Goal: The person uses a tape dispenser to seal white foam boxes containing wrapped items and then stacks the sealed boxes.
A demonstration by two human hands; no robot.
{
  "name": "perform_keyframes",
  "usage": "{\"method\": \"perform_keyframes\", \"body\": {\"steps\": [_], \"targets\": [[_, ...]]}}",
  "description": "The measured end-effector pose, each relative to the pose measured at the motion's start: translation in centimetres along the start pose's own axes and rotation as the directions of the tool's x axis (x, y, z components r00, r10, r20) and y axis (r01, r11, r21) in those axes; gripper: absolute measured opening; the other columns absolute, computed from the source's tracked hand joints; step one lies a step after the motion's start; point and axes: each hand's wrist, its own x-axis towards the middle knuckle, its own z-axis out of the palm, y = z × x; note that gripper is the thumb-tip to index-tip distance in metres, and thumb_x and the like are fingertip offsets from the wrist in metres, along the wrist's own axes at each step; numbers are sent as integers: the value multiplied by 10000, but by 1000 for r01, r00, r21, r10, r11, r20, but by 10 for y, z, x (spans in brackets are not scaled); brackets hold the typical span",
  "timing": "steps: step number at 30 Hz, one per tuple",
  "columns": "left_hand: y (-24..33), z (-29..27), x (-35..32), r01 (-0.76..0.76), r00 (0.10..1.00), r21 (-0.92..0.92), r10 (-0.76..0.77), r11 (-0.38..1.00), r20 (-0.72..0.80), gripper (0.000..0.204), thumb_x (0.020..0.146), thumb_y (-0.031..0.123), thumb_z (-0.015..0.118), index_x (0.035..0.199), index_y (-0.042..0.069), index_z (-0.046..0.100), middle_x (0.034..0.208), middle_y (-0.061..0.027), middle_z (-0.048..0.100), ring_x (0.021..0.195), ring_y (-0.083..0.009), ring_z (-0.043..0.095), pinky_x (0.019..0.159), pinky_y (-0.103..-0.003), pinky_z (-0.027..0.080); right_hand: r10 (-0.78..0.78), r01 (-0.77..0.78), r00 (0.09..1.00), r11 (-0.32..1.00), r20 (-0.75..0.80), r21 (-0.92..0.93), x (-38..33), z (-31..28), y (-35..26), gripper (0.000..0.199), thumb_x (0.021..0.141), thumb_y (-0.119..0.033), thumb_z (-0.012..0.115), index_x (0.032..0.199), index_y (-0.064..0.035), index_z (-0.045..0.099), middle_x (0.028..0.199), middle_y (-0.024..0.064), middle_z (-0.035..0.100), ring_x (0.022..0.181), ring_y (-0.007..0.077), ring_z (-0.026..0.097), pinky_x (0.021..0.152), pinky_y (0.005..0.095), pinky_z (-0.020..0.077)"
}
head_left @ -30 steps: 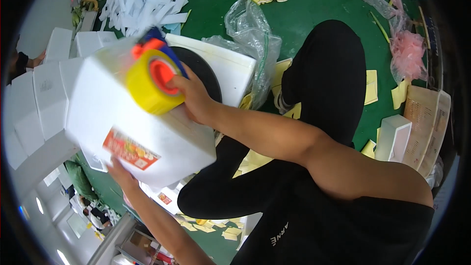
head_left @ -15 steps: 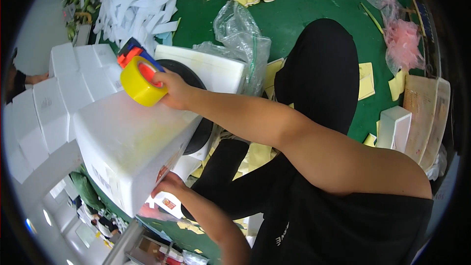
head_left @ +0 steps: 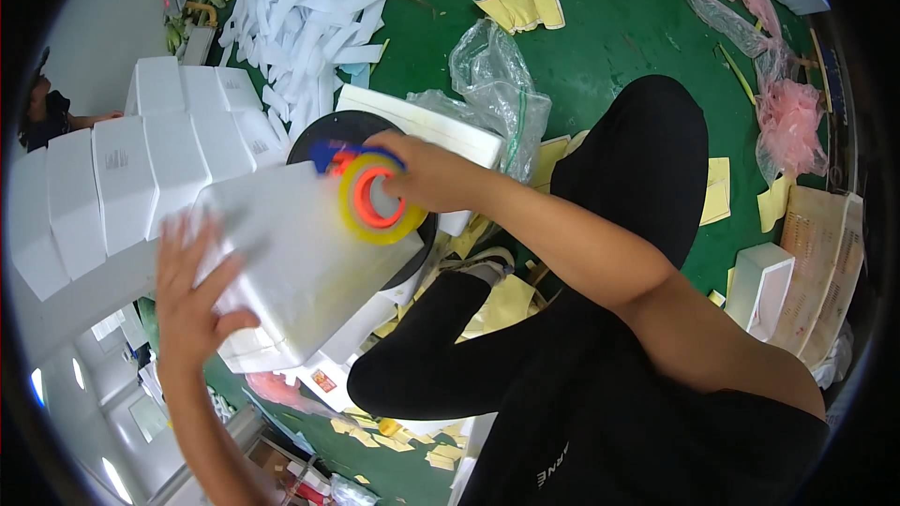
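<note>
A white foam box point(head_left: 291, 253) sits in front of me on a round black stand point(head_left: 339, 128) that shows past its edge. My right hand point(head_left: 427, 173) grips a tape dispenser point(head_left: 349, 157) with a blue and orange body, carrying a roll of yellow tape point(head_left: 356, 215). It is over the box's right part, and motion blurs it somewhat. Beside the left face of the box is my left hand point(head_left: 192, 290), fingers spread and a little blurred. Whether its palm touches the box I cannot tell.
Stacked white foam boxes point(head_left: 122, 178) stand at the left, with another person point(head_left: 52, 117) behind them. White foam strips point(head_left: 291, 19) heap at the far left. Clear plastic point(head_left: 497, 84) and yellow paper sheets point(head_left: 525, 7) lie on the green floor. A plastic crate point(head_left: 816, 272) is at the right.
My left hand has left the box's near lower edge and come round to its left side, opening. My right hand has carried the tape dispenser rightward over the box, away from its far left edge.
</note>
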Motion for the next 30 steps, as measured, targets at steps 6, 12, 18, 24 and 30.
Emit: {"method": "perform_keyframes", "body": {"steps": [6,12,18,24,30], "targets": [[-15,24,35,-158,987,-181,156,971,-24,735,826,770,340,1119,158,620,1285,-140,541,1305,-385,414,1103,-583,222,38,-8,984,986,175,-169,-5,-10,-11,645,792,-116,572,1406,-122,371,1185,239,528,1072,378,559,910,391,448],[-27,26,37,241,969,-27,-242,970,-48,612,941,598,292,1173,96,556,1233,-135,545,1221,-330,484,981,-518,343,78,-34,969,982,236,-184,-82,-37,-8,678,747,-76,614,1393,-80,409,1182,238,519,1071,385,549,923,384,447],[-53,43,-16,965,68,-252,-858,-73,509,511,960,477,381,1161,53,583,945,-206,677,872,-397,653,755,-485,497,169,-159,974,984,149,-78,-209,-29,-1,665,758,-69,634,1390,-65,426,1180,185,516,1098,319,539,960,346,427],[14,52,-31,505,740,-302,-586,808,-331,440,931,431,520,1271,162,594,1294,-153,578,1219,-318,528,1012,-399,396,222,-204,909,975,353,-88,-231,4,3,701,747,-88,651,1410,-105,422,1237,195,483,1151,328,496,989,348,401],[32,89,-20,750,496,-415,-853,515,-163,582,944,584,355,1454,305,377,1555,-95,261,1445,-303,199,1123,-594,122,60,11,811,993,582,-116,-161,74,4,685,729,-71,629,1391,-113,460,1165,165,557,1080,295,560,956,344,423]]}}
